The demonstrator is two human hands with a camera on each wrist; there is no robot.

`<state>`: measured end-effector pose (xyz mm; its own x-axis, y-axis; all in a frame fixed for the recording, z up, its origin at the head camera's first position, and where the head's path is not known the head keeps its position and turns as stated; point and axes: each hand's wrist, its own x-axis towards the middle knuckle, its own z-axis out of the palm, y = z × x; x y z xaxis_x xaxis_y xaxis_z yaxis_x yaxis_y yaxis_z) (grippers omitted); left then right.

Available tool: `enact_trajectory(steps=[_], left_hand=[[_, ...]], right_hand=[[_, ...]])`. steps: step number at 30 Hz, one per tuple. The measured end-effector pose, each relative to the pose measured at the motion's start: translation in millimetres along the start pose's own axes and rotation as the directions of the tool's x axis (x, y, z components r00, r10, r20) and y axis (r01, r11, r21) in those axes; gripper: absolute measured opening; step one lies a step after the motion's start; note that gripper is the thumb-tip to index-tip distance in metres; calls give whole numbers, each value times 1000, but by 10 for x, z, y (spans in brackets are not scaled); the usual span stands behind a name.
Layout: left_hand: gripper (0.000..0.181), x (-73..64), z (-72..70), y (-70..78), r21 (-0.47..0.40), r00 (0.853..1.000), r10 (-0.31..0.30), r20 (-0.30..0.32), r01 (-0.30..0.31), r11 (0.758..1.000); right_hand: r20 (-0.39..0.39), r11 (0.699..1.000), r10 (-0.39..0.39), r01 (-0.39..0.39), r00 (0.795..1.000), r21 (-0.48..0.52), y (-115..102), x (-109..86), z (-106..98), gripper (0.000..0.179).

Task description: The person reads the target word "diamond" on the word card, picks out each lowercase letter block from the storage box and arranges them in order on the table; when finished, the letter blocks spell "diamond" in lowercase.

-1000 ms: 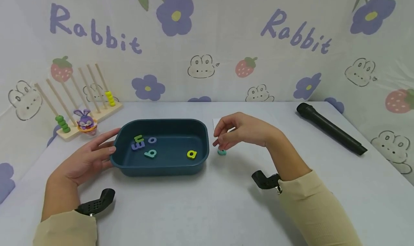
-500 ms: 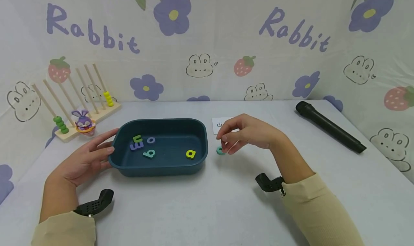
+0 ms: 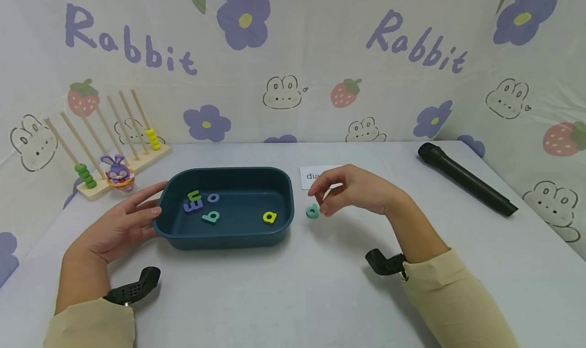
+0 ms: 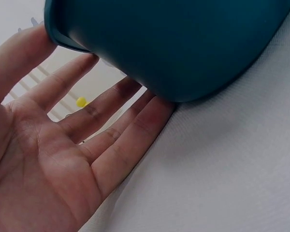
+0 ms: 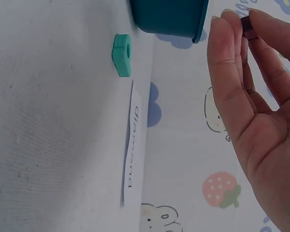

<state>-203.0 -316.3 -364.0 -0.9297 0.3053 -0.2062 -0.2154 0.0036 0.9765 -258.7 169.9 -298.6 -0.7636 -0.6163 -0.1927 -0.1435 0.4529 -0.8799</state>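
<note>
My right hand (image 3: 359, 190) is raised over the table, pinching a small dark maroon piece (image 5: 250, 28) between thumb and fingertips. In the head view those fingers hide the piece. Just left of and below the fingertips, a teal toy letter (image 3: 312, 211) lies on the table, seen edge-on in the right wrist view. My left hand (image 3: 121, 223) has its fingers extended against the left end of a dark teal plastic tub (image 3: 224, 243). Inside the tub lie a yellow letter (image 3: 269, 218), a teal letter (image 3: 211, 217), a purple o (image 3: 213, 198), a purple letter (image 3: 193, 206) and a green letter (image 3: 194, 195).
A white card (image 5: 132, 150) printed "diamond" lies behind my right hand. A wooden peg rack (image 3: 155, 157) with beads stands back left, a purple rabbit figure (image 3: 118, 171) before it. At the right lies a black microphone (image 3: 467, 179). A printed curtain (image 3: 302, 58) hangs behind.
My right hand has drawn slightly right, uncovering more of the card and the teal letter beside the tub. The left hand stays at the tub. The whole view has shifted slightly.
</note>
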Motion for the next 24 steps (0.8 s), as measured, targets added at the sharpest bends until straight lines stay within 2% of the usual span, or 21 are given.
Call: enact_trajectory(steps=[11, 24], left_hand=[[64, 6, -21, -16, 4, 1000, -2, 3, 2, 1000], [64, 21, -29, -22, 24, 1000, 4, 16, -4, 1000]], right_hand=[[-36, 998, 40, -42, 999, -45, 101, -30, 2, 40], [-100, 979, 91, -107, 991, -175, 271, 30, 40, 31]])
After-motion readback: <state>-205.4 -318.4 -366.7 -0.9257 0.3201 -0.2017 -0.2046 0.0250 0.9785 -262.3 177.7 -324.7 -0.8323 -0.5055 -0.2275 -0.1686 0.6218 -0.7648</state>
